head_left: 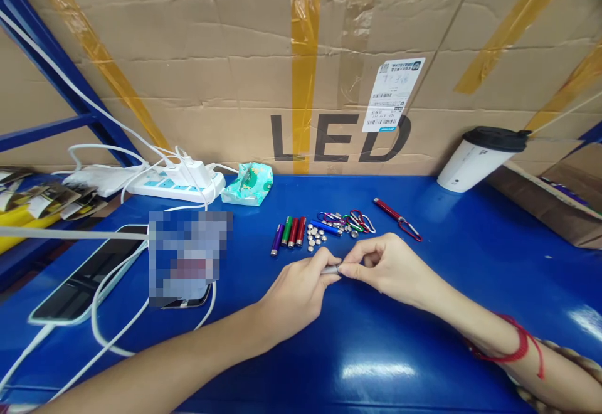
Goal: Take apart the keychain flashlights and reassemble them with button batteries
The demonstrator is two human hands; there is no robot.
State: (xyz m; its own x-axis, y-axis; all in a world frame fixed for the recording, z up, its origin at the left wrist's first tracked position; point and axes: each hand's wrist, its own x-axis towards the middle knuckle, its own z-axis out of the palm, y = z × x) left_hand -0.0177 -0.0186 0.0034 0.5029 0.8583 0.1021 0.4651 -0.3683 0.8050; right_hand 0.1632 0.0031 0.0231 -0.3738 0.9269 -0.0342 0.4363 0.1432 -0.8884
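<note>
A brown cardboard surface [211, 88], printed with black "LED" lettering and crossed by yellow tape, is seen behind a glossy blue table [414, 339]. At the table's back left, a white plastic power strip [141, 184] is fitted with plugs. Over the table's middle, a small grey cylinder is held between both hands: it is gripped by the narrowed thumb and fingers of the left hand [298, 285], while its right end is pinched by the closed thumb and fingertips of the right hand [392, 273]. A white cup with a black lid [463, 164] is tilted at the back right. A black-screened phone in a pale case [89, 276] is laid at the left; a green-patterned soft packet [248, 183] is placed beside the strip. Beyond the hands, a slim red tube with a clip [386, 209], shorter purple [277, 240], green [286, 232], red [300, 232] and blue metal tubes [326, 228], and coloured carabiner clips [362, 221] are spread out. The grey cylinder [330, 270] is partly hidden by the fingers. Silvery button-shaped discs [311, 242] are scattered near the tubes.
</note>
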